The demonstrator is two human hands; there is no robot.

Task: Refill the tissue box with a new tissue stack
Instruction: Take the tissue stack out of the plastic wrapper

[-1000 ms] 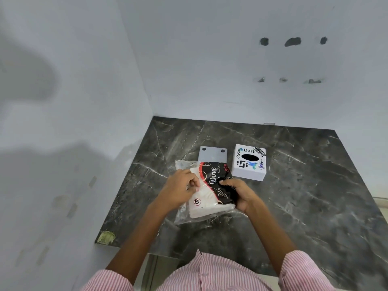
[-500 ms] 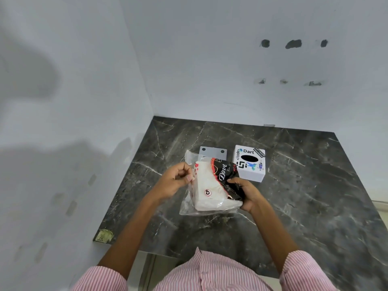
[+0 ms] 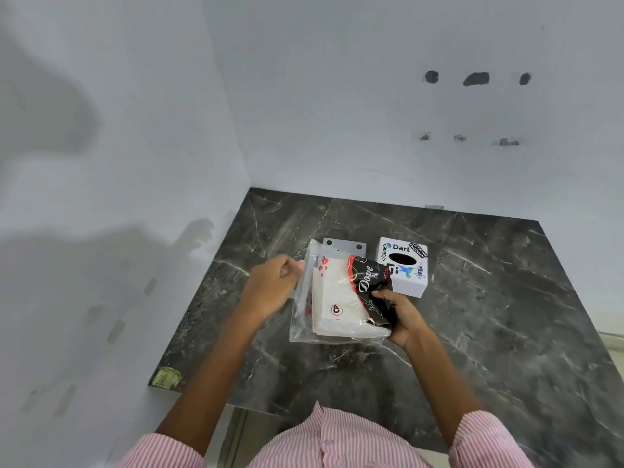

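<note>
A white stack of tissues in a clear plastic pack [image 3: 341,298] with a black and red "Dove" print is held just above the dark marble counter [image 3: 489,315]. My left hand [image 3: 275,287] pinches the pack's clear left edge and pulls it outward. My right hand [image 3: 401,315] grips the pack's black right end. The white cube tissue box [image 3: 403,266], with stickers and a dark oval slot on top, stands just behind my right hand.
A flat grey plate [image 3: 344,245] with two dark holes lies behind the pack, left of the box. White walls close the counter at the left and back. A small yellowish sticker [image 3: 165,378] marks the counter's front left corner.
Both hands have lifted and tilted the pack. My left hand has drawn the clear wrap out to the left, so the plastic is stretched wider off the stack.
</note>
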